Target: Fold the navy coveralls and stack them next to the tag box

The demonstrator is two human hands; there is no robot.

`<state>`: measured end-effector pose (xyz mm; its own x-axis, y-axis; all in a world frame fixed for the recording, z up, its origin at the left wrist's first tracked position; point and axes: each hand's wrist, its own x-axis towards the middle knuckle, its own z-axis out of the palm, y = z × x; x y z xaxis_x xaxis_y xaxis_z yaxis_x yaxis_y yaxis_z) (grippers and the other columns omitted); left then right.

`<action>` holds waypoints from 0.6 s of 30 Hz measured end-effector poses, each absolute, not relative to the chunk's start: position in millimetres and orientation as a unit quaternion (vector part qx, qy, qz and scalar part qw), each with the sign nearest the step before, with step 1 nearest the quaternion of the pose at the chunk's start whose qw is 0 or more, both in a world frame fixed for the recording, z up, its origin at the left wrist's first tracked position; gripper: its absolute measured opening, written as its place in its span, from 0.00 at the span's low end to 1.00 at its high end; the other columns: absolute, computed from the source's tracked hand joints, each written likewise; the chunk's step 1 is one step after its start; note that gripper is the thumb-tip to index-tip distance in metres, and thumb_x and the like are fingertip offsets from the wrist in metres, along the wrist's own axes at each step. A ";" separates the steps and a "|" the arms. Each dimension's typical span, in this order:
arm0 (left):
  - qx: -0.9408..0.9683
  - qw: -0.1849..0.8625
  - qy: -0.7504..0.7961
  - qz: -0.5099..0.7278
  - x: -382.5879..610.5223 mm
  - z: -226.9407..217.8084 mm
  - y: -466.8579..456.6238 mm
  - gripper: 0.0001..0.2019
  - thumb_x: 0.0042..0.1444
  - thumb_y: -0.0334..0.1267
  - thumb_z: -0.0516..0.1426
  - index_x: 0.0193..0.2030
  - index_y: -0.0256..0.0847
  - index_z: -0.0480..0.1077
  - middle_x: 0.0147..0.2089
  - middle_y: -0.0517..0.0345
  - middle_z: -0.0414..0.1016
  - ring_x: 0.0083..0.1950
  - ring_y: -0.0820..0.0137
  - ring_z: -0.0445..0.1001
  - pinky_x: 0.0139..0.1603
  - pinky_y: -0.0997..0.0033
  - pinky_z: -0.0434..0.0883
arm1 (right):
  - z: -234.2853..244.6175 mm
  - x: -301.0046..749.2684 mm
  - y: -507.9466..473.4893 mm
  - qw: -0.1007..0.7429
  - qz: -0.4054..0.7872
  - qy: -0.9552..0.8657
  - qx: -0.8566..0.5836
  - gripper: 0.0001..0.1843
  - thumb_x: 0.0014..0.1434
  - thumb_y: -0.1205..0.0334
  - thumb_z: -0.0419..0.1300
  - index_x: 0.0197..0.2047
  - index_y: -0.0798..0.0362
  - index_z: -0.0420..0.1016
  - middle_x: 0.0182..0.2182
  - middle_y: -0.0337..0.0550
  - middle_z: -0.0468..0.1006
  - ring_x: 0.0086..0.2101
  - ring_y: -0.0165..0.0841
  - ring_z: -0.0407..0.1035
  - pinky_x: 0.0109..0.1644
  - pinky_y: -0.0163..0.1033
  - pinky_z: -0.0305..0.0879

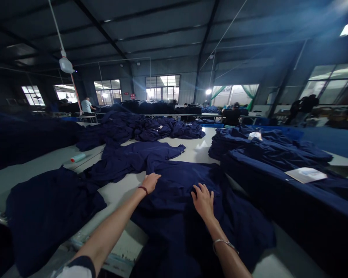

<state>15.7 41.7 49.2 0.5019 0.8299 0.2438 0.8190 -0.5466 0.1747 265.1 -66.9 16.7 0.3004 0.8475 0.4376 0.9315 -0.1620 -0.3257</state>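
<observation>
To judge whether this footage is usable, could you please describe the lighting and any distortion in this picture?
In the head view, the ceiling lamp throws bluish glare across the upper right, the far windows are blown out, the navy garments sink into shadow, and the wide lens bends the roof beams and stretches the forearms, while the left hand and right hand stay fairly sharp.
</observation>
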 end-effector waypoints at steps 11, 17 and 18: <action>0.769 -0.094 0.622 0.114 -15.2 67.8 71.7 0.15 0.60 0.26 0.46 0.43 0.41 0.72 0.47 0.46 0.71 0.54 0.56 0.64 0.57 0.41 0.52 | 5.6 297.4 -66.3 0.179 0.008 -0.512 -0.840 0.29 0.63 0.47 0.41 0.65 0.45 0.57 0.65 0.51 0.54 0.65 0.45 0.42 0.60 0.67 0.42; 0.874 0.021 0.473 0.113 -4.6 53.7 36.0 0.13 0.63 0.42 0.49 0.48 0.44 0.70 0.51 0.52 0.70 0.53 0.63 0.67 0.54 0.62 0.62 | 12.4 305.9 -55.1 0.234 -0.003 -0.467 -0.853 0.29 0.62 0.52 0.44 0.62 0.54 0.61 0.56 0.57 0.66 0.54 0.47 0.62 0.53 0.53 0.59; 0.895 0.055 0.432 0.095 -4.8 49.0 28.6 0.15 0.62 0.47 0.50 0.50 0.45 0.69 0.53 0.53 0.70 0.55 0.63 0.67 0.56 0.61 0.61 | 14.6 306.9 -53.5 0.232 -0.001 -0.463 -0.855 0.28 0.61 0.52 0.46 0.61 0.54 0.63 0.54 0.58 0.68 0.53 0.48 0.63 0.51 0.53 0.60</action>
